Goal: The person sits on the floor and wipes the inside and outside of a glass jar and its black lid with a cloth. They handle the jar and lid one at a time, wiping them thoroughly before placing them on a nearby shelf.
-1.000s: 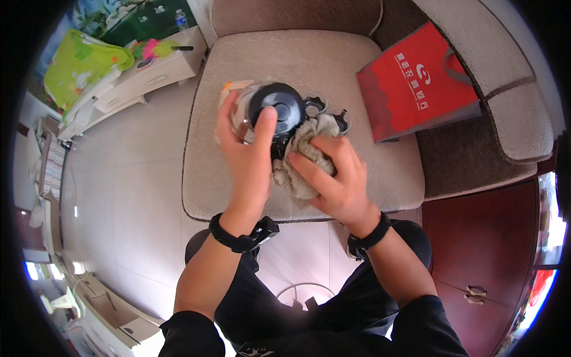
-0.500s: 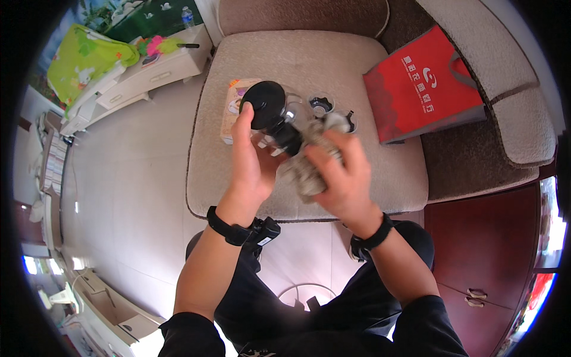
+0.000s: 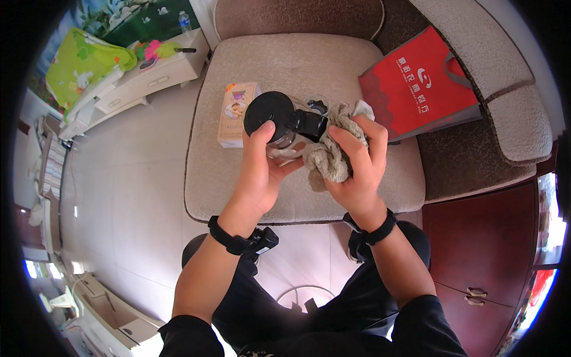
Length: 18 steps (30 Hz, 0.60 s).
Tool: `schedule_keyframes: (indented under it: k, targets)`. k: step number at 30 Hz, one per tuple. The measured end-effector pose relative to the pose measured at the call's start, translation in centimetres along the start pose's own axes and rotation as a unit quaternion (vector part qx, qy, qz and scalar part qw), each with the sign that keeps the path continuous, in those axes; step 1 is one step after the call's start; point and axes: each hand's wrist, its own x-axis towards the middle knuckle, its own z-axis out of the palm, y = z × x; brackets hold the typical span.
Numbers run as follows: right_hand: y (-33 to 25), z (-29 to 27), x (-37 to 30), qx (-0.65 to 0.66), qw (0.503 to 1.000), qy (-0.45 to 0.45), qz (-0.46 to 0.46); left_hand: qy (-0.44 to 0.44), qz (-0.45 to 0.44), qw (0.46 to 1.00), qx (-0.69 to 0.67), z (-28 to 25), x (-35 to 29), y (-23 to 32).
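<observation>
My left hand (image 3: 262,172) is closed around a clear jug with a black lid (image 3: 269,115). Its thumb presses on the lid, and its fingers reach under the see-through body. A black handle (image 3: 310,124) juts from the jug toward the right. A crumpled grey-beige cloth (image 3: 331,157) is bunched in my right hand (image 3: 364,169), close beside the handle. Whether the cloth touches the jug I cannot tell. Behind the jug, a small clear cup with a black part (image 3: 318,107) shows in part on the seat.
A printed box (image 3: 231,122) stands on the beige sofa seat (image 3: 285,59), left of the jug. At the right leans a red paper bag (image 3: 410,89). A dark red cabinet (image 3: 482,238) is at the lower right, and a white low cabinet (image 3: 154,80) at the far left.
The cloth has moved right and slightly up with my right hand. The jug has turned, so its handle now points right, and the lid has shifted slightly down and right.
</observation>
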Motion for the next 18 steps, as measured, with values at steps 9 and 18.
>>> schedule_keyframes:
  k: [9,18]
  targets:
    - [1.4,0.8,-2.6,-0.021,0.989,-0.111,0.092,0.048,-0.084,0.992,-0.085,-1.6,0.5,-0.9]
    - [0.5,-0.8,-0.9,-0.007,0.996,-0.085,0.026,0.076,-0.005,0.994,0.079,0.0,-0.8,-1.4]
